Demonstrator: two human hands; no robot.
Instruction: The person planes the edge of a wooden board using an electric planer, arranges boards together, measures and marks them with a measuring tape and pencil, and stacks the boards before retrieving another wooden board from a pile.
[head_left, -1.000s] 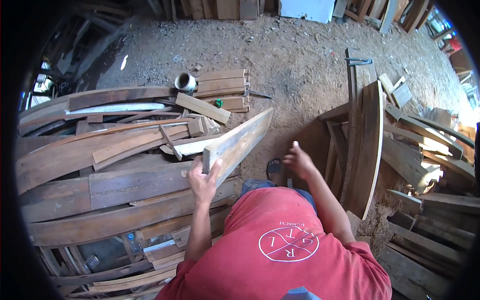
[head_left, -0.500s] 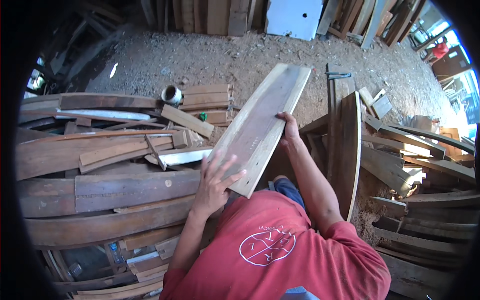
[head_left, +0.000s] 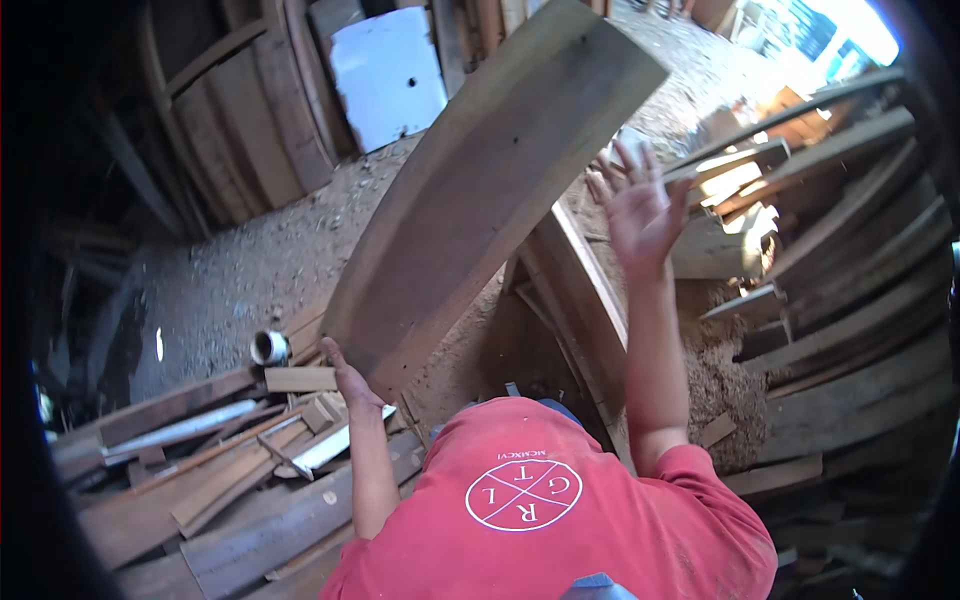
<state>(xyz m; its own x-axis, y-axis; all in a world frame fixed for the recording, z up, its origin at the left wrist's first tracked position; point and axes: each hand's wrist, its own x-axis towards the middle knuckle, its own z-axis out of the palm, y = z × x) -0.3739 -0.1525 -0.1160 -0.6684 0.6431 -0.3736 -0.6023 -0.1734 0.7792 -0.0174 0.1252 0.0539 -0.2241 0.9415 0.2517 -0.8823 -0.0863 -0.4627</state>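
A wide curved wooden plank (head_left: 480, 190) stands tilted up in front of me, its top end leaning away to the right. My left hand (head_left: 350, 388) grips its lower left corner from underneath. My right hand (head_left: 635, 205) is raised beside the plank's right edge with fingers spread and holds nothing. Whether it touches the edge is unclear. My red shirt (head_left: 540, 510) fills the bottom of the view.
A heap of loose planks and offcuts (head_left: 230, 480) lies at lower left, with a short white pipe piece (head_left: 268, 347) on it. Long curved boards (head_left: 840, 260) are stacked at right above a sawdust pile (head_left: 715, 375). A pale panel (head_left: 385, 70) leans at the back.
The plank has swung up from lying low across the pile to standing steeply tilted. My right hand has come off its far end and now hovers open beside it.
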